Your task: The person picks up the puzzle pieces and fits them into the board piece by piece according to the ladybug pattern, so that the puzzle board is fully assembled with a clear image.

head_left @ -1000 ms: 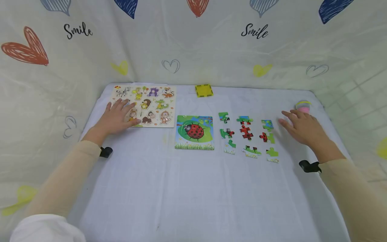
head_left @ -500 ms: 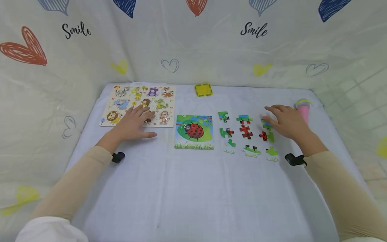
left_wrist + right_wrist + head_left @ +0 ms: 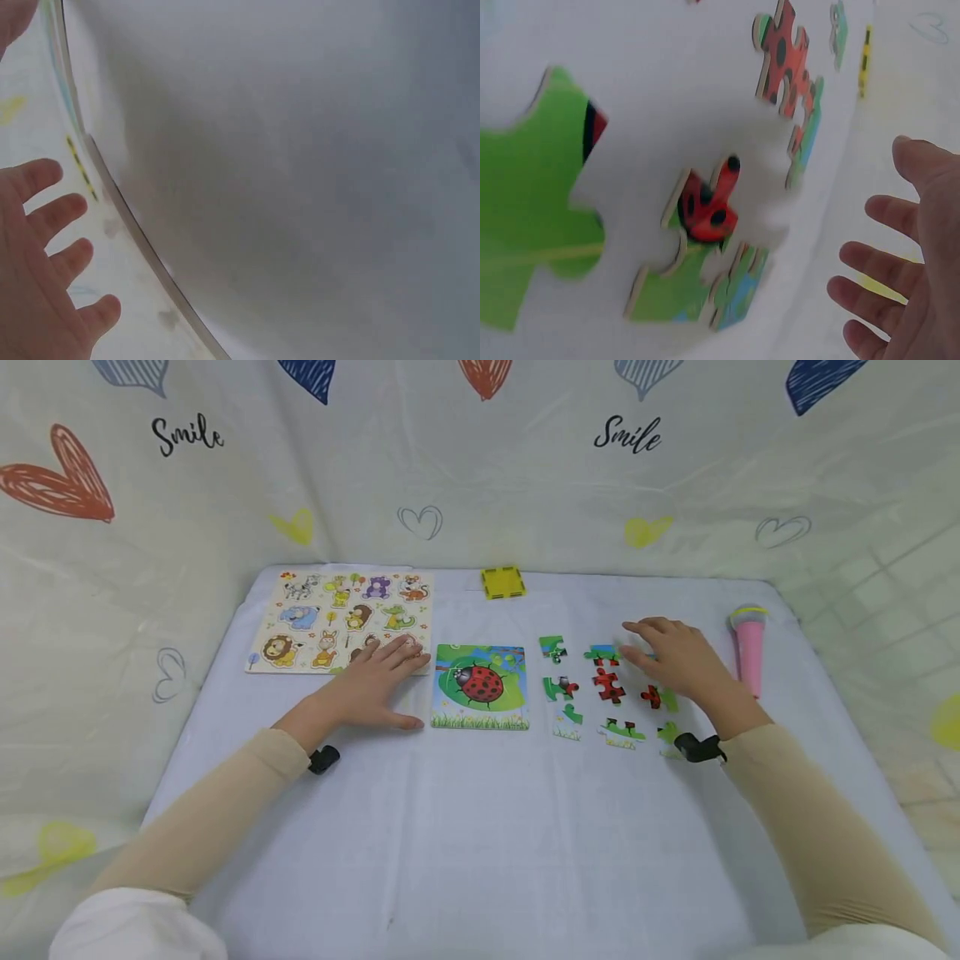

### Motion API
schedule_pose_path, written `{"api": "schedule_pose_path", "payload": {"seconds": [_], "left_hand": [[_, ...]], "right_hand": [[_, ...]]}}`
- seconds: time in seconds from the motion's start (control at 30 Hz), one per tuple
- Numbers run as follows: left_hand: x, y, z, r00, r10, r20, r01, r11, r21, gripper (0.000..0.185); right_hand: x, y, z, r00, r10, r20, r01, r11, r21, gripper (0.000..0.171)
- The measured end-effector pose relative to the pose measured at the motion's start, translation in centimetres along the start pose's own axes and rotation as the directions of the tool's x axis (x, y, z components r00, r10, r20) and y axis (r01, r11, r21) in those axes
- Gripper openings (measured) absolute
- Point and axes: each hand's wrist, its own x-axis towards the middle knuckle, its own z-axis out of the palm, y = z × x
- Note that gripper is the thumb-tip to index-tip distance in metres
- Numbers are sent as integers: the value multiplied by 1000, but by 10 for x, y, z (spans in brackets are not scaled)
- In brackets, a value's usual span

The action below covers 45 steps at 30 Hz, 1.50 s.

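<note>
The right hand point(image 3: 678, 662) hangs flat over the loose ladybug puzzle pieces point(image 3: 609, 687), fingers straight and spread, gripping nothing. Its fingertips point(image 3: 633, 628) reach toward the top of the middle column, just beside the blue-and-green piece point(image 3: 602, 654) there, while the palm covers the upper part of the right-hand column. The right wrist view shows the same open fingers point(image 3: 889, 286) held apart, with a red-and-green piece point(image 3: 697, 247) lying just off them on the cloth — whether the hand touches any piece I cannot tell.

The pieces lie in three short columns running away from the person; from the right fingertips, the red centre piece point(image 3: 609, 687) is just toward the wrist and to the thumb side, and the left-hand column is farther off the same way. The right hand is plainly the nearer one to all of them.

The left hand point(image 3: 375, 685) rests open on the white tablecloth point(image 3: 480, 827), fingers relaxed and extended, holding nothing. Its fingertips point(image 3: 414, 653) lie at the near corner of the wooden animal peg board point(image 3: 341, 620), and the ladybug picture card point(image 3: 480, 687) sits just beside the thumb — between the two hands.

Beyond the right hand's little-finger side lies a pink toy microphone point(image 3: 748, 647), apart from the pieces; a yellow square frame point(image 3: 503, 582) sits well beyond both hands.
</note>
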Motion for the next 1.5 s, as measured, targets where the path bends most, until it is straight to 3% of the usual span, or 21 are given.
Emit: {"api": "schedule_pose_path", "payload": {"seconds": [0.33, 0.6, 1.0, 1.5], "left_hand": [[17, 13, 3, 999, 38, 37, -39, 999, 19, 109], [27, 11, 0, 996, 30, 82, -28, 999, -18, 124], [36, 6, 0, 998, 12, 68, -7, 997, -77, 138], [37, 8, -6, 998, -27, 58, 31, 997, -64, 139]], "right_hand": [[17, -29, 11, 997, -74, 6, 74, 997, 15, 57], [36, -51, 23, 995, -95, 26, 93, 993, 77, 59], [55, -60, 31, 992, -100, 79, 93, 991, 95, 64], [62, -66, 24, 994, -69, 82, 60, 993, 99, 44]]}}
